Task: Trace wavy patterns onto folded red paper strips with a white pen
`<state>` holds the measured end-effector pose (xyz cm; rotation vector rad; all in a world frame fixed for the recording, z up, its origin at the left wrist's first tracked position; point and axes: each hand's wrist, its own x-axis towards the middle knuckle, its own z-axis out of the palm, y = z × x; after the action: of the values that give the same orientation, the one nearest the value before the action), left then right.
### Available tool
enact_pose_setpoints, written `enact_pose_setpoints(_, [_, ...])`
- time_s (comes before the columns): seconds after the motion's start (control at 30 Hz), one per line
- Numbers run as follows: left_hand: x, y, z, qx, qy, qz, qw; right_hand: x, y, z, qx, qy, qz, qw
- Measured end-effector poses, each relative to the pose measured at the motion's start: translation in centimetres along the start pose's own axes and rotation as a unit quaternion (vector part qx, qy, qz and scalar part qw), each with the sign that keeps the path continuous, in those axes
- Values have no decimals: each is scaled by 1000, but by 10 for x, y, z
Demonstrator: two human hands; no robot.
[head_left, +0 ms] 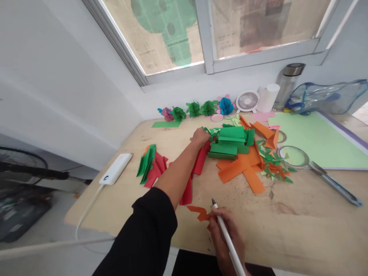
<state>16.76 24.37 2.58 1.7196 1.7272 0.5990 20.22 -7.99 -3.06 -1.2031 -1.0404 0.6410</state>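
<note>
Two hands are at different depths on the table [313, 226]. Across its middle, the left hand [200, 137] reaches toward the far edge, its fingers among green cutouts [212, 132] beside the green folds [232, 135]; whether they pinch one or only touch, I cannot tell. Near the near edge, the right hand [237, 234] has its fingers wrapped round the pen [230, 242], dark tip pointing toward the far edge. An orange strip [202, 215] lies at those fingers, left of the pen; whether they also grip it is unclear.

Good handling, I would judge, means letting the left fingertips do the fine work: go in from above, take one thin piece by its rim and raise it clear before drawing back, since a sideways drag could pull the loose folds along. Red strips [200, 163] lie below the left wrist, so the forearm is best kept high on the return. The orange folds [228, 171], spread between the green folds and the near edge, could be brushed if the hand swings right. Meanwhile the pen should stay tilted with its tip off the paper, to avoid a stray mark, and the right fingers should not crease the narrow orange strip.
</note>
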Motion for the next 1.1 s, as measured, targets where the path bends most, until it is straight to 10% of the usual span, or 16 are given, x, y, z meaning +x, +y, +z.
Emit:
enact_pose_setpoints(0.47, [-14,15,-38,129,46,49,989,4,-10,-1,-27,20,6,999])
enact_pose_setpoints(1.1, [-63,-9,-86,307,-182,62,932,7,-13,-4,-40,12,-21,999])
